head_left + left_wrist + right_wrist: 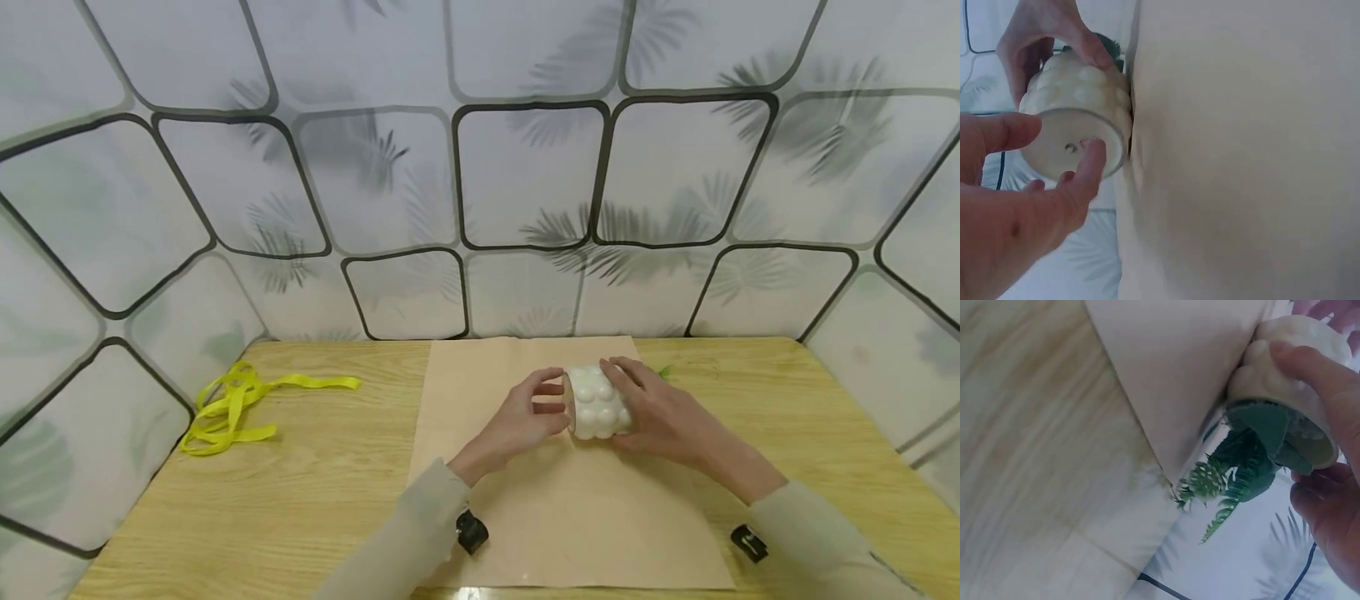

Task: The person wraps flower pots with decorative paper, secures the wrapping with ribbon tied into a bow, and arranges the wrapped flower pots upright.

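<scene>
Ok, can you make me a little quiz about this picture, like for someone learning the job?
1. What colour is the ribbon on the table?

2. True or false: the white bumpy pot is standing upright on its base.

3. Which hand is at the pot's base end?
A) left
B) right

Key:
1. Yellow.
2. False. It is tipped on its side, with green leaves poking out of its open end.
3. A. The left hand is at the base end, while the right hand grips the pot's side.

The pot point(597, 403) looks glossy and knobbly, the sheet point(577, 533) matt paper, the table point(337, 450) grained wood.
</scene>
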A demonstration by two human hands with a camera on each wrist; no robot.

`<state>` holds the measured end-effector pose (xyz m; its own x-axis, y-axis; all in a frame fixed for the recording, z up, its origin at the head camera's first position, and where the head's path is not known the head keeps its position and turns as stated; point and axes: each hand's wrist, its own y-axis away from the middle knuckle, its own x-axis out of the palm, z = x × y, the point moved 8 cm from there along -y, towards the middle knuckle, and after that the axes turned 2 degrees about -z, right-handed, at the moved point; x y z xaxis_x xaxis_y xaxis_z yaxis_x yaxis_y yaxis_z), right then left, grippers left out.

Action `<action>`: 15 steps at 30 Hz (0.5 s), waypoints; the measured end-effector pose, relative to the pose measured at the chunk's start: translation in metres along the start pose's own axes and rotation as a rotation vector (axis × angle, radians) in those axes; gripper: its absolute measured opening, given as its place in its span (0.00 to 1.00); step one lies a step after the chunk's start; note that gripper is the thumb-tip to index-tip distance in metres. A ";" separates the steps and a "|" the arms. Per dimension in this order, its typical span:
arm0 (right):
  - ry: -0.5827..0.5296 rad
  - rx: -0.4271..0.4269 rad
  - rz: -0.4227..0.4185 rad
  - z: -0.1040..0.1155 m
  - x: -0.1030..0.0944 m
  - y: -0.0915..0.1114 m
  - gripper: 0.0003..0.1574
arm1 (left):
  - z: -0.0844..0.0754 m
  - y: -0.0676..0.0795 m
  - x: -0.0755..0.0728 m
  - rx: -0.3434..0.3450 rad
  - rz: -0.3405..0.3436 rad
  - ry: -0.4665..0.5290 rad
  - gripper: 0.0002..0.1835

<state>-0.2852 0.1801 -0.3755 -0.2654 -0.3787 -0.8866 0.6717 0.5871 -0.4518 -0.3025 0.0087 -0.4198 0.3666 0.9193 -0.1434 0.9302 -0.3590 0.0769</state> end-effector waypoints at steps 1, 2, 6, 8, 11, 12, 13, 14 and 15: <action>-0.001 0.005 0.014 0.000 -0.001 0.000 0.61 | 0.000 0.003 -0.008 0.012 -0.026 -0.058 0.31; -0.005 0.008 0.026 0.001 -0.001 -0.001 0.61 | -0.001 0.006 -0.017 0.024 -0.058 -0.123 0.28; -0.029 -0.046 -0.008 0.005 -0.009 0.000 0.57 | -0.003 0.024 -0.067 0.029 -0.248 -0.415 0.19; -0.040 -0.103 -0.058 0.008 -0.014 0.000 0.51 | -0.001 0.035 -0.094 -0.009 -0.321 -0.537 0.18; -0.053 -0.183 -0.124 0.011 -0.017 -0.001 0.40 | 0.006 0.054 -0.130 -0.102 -0.368 -0.672 0.22; -0.054 -0.202 -0.139 0.012 -0.018 -0.001 0.38 | 0.009 0.060 -0.140 -0.137 -0.369 -0.695 0.24; -0.059 -0.217 -0.149 0.013 -0.018 -0.001 0.35 | 0.014 0.065 -0.148 -0.173 -0.363 -0.707 0.25; -0.062 -0.229 -0.155 0.013 -0.019 0.000 0.34 | 0.019 0.070 -0.154 -0.206 -0.352 -0.696 0.26; -0.067 -0.236 -0.158 0.014 -0.019 0.000 0.33 | 0.024 0.075 -0.159 -0.235 -0.340 -0.658 0.28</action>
<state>-0.2706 0.1776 -0.3569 -0.3025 -0.5209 -0.7982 0.4439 0.6641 -0.6016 -0.2906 -0.1682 -0.4149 0.0658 0.6609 -0.7475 0.9921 0.0371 0.1202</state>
